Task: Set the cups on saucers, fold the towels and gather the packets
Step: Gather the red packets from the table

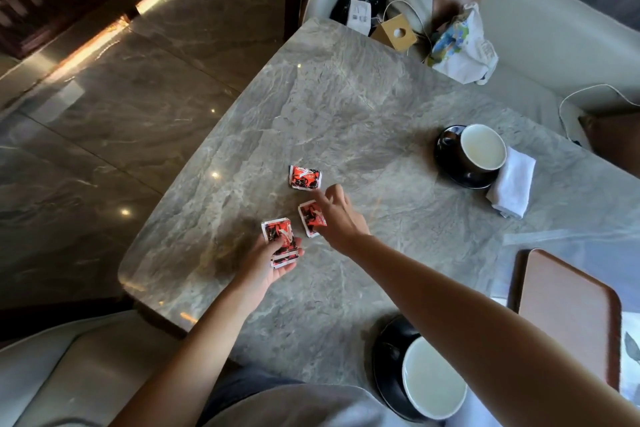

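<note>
Two cups (481,148) (on saucers), marble table (346,97)

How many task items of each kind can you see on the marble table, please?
Red-and-black foil packets: at least 3 (in the left hand, under the right hand, lying free)
Black cups with white insides: 2
Black saucers: 2
Folded white towels: 1
Total: at least 8

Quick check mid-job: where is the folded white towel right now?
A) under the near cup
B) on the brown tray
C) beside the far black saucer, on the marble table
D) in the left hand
C: the folded white towel lies on the grey marble table, against the far black saucer holding a white-lined cup.
</note>
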The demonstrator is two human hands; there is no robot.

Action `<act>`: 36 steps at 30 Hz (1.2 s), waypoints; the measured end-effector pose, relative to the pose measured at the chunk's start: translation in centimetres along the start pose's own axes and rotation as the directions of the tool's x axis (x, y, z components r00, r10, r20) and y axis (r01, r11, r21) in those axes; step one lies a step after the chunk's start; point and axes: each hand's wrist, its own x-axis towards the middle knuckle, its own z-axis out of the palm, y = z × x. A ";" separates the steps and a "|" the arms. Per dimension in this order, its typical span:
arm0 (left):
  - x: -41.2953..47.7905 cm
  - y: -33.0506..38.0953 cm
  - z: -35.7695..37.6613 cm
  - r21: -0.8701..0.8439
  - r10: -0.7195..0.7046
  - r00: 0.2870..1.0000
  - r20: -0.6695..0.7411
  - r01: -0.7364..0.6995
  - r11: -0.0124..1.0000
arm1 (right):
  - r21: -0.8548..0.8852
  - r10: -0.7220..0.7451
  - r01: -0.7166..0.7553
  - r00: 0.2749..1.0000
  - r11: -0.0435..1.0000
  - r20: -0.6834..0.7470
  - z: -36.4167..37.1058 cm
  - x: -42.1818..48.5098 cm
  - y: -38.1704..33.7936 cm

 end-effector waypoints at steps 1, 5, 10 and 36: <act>0.2 0.0 0.0 -0.002 -0.003 1.000 -0.003 0.003 1.000 | -0.012 -0.016 0.016 1.000 1.000 0.016 -0.1 -0.1 0.5; 0.9 -0.2 0.0 0.016 0.011 1.000 -0.020 -0.011 1.000 | -0.006 0.025 -0.025 0.996 1.000 0.086 -0.5 -1.1 2.3; 1.6 -0.4 0.9 -0.019 -0.063 0.991 -0.116 0.061 0.998 | 0.565 0.080 -0.164 0.982 0.809 0.171 -1.9 -1.1 2.2; 1.6 -0.5 -0.1 0.012 -0.010 0.996 0.094 0.009 1.000 | 0.018 -0.085 0.086 0.995 0.996 -0.054 -0.6 4.3 0.2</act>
